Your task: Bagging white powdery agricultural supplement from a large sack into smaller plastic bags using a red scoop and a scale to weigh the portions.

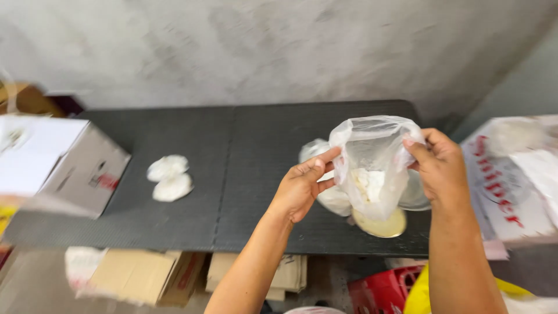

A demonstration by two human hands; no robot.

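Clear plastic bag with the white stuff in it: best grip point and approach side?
Grip the clear plastic bag at its open top rim, one pinch from each side, as the left hand and right hand do. The film is limp and the white contents weigh down the bottom, so the rim keeps it hanging upright.

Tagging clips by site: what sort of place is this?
Probably a small packing or food-prep workspace: a dark folding table against a bare concrete wall, cardboard boxes around it, both hands holding a clear plastic bag.
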